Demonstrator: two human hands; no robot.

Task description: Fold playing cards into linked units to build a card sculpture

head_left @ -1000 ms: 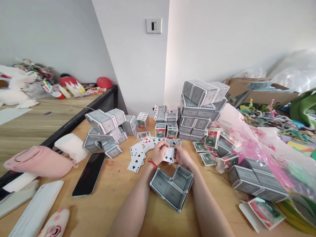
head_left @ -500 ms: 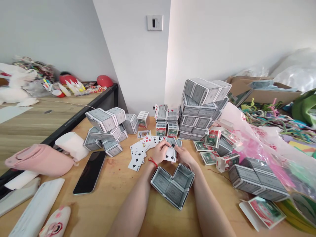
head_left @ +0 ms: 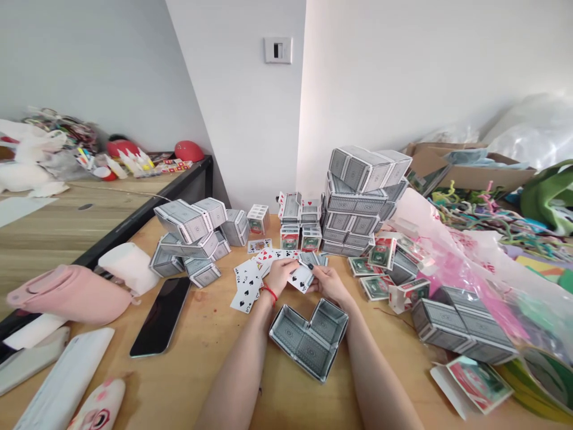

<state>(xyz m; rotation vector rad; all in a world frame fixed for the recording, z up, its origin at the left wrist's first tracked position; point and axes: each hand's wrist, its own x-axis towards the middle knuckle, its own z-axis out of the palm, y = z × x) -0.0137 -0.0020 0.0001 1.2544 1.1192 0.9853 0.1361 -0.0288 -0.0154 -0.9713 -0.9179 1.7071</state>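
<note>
A spade playing card (head_left: 299,280) is held face up between my two hands. My left hand (head_left: 283,273) has its fingers closed at the card's upper left edge, a red string at its wrist. My right hand (head_left: 327,280) pinches the card from the right, the thumb on top. Close to my forearms sits a heart-shaped open box (head_left: 308,337) folded from grey-backed cards. Loose face-up cards (head_left: 246,286) fan out left of my left hand, and more grey-backed cards (head_left: 316,258) lie just beyond my fingers.
Stacked grey card boxes (head_left: 358,203) rise at the back right, with others (head_left: 188,236) at the left. A phone (head_left: 160,316) lies left of my arm. Red and green card packs (head_left: 376,286), pink plastic (head_left: 470,280) and a tape roll (head_left: 544,382) crowd the right.
The card has tilted and shifted a little to the left between my hands. The whole view has moved slightly; the heart-shaped box stays on the table.
</note>
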